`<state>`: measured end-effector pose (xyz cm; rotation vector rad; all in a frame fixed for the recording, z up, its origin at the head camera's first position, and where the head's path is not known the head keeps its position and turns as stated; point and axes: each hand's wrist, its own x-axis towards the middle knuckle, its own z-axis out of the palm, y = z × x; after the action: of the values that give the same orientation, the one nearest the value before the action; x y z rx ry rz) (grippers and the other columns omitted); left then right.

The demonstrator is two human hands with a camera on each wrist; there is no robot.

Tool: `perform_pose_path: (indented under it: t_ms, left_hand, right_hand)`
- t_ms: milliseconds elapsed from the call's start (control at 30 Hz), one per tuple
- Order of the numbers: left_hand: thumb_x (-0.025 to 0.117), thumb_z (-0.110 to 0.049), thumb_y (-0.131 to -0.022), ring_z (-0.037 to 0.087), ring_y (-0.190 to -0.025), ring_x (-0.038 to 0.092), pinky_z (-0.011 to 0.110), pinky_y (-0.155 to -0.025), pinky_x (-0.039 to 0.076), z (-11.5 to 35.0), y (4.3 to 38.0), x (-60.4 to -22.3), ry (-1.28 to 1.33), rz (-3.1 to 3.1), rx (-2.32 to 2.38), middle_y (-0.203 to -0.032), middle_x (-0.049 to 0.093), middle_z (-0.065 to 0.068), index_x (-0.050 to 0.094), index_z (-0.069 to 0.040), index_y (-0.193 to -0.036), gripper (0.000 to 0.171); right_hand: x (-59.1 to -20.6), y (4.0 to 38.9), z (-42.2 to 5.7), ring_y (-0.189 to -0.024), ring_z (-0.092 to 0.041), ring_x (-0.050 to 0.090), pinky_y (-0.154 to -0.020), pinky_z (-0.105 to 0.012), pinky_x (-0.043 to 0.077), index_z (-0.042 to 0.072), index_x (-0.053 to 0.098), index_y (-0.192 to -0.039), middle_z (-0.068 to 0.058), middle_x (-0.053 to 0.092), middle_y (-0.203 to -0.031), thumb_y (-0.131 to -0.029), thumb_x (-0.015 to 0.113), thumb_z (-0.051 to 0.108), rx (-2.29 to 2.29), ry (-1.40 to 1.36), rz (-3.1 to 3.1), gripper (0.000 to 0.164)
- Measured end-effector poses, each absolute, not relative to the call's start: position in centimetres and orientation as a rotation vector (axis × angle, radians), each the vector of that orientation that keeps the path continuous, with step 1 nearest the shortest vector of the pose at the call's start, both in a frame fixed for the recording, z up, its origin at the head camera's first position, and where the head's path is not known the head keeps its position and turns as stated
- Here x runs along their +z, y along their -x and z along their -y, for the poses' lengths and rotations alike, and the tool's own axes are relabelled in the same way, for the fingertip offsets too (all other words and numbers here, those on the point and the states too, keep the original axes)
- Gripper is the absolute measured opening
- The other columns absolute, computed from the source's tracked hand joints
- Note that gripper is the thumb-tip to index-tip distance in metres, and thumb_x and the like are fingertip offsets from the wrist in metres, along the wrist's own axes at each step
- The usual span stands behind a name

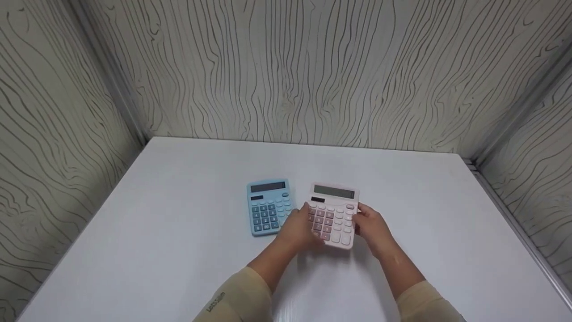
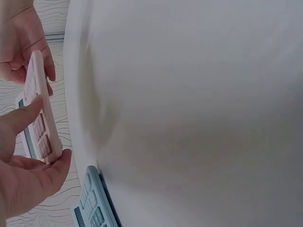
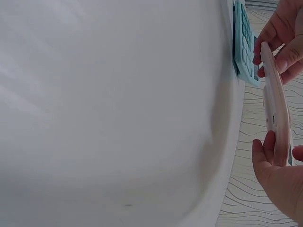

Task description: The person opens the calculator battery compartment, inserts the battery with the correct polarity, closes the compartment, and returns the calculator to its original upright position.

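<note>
A pink calculator (image 1: 333, 213) is held up off the white table between both hands, its keys and display facing the head camera. My left hand (image 1: 298, 230) grips its left edge near the lower keys, thumb on the front. On the opposite edge, my right hand (image 1: 372, 227) pinches it with the thumb in front and fingers behind. Both wrist views show the pink calculator (image 2: 40, 111) nearly edge-on, apart from the tabletop. Just left of it, a blue calculator (image 1: 267, 207) lies face up on the table; the left hand covers its lower right corner in the head view.
The white table (image 1: 178, 250) reaches back to a wall panel (image 1: 286, 76) with a wood-grain line pattern. Similar patterned panels stand on the left (image 1: 49, 116) and right (image 1: 532, 179), with grey metal posts at the corners.
</note>
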<state>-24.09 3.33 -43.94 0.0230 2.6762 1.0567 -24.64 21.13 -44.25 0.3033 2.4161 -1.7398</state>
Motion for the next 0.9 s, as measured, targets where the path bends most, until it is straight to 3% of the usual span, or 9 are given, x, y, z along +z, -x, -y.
perform_pose_path:
  t_ms: [167, 467, 700, 900]
  left_hand:
    - [0.081, -0.023, -0.067, 0.027, -0.126, 0.04, 0.038, -0.101, 0.034, -3.7, 24.3, -44.5, -0.057, -2.704, 1.007, -0.14, 0.038, 0.013, 0.022, -0.013, -0.145, 0.098]
    - [0.079, -0.027, -0.068, 0.022, -0.124, 0.043, 0.034, -0.102, 0.033, -5.0, 24.9, -46.0, -0.079, -2.742, 0.955, -0.136, 0.043, 0.008, 0.027, -0.011, -0.143, 0.092]
    - [0.08, -0.022, -0.067, 0.023, -0.129, 0.038, 0.035, -0.103, 0.031, -5.9, 25.3, -46.9, -0.045, -2.777, 0.879, -0.141, 0.039, 0.008, 0.027, -0.014, -0.144, 0.093]
    - [0.08, -0.02, -0.067, 0.023, -0.127, 0.04, 0.035, -0.101, 0.034, -6.8, 25.8, -47.4, 0.0, -2.8, 0.823, -0.139, 0.041, 0.006, 0.026, -0.015, -0.144, 0.093]
  right_hand:
    - [-44.4, 25.3, -21.9, -0.097, -0.019, 0.056, -0.085, -0.032, 0.047, 0.001, 0.034, -0.138, -0.018, 0.051, -0.124, -0.096, 0.041, 0.015, -1.619, -0.298, -2.497, 0.045]
    - [-45.4, 26.5, -23.2, -0.094, -0.019, 0.054, -0.085, -0.034, 0.047, -0.002, 0.048, -0.121, -0.014, 0.055, -0.107, -0.095, 0.042, 0.01, -1.524, -0.37, -2.575, 0.03]
    - [-46.0, 27.3, -23.5, -0.092, -0.021, 0.053, -0.079, -0.032, 0.046, -0.002, 0.049, -0.119, -0.015, 0.054, -0.106, -0.095, 0.041, 0.009, -1.445, -0.388, -2.619, 0.028]
    - [-46.3, 27.7, -23.6, -0.102, -0.027, 0.05, -0.086, -0.04, 0.042, -0.003, 0.048, -0.12, -0.018, 0.053, -0.113, -0.094, 0.041, 0.009, -1.326, -0.384, -2.687, 0.03]
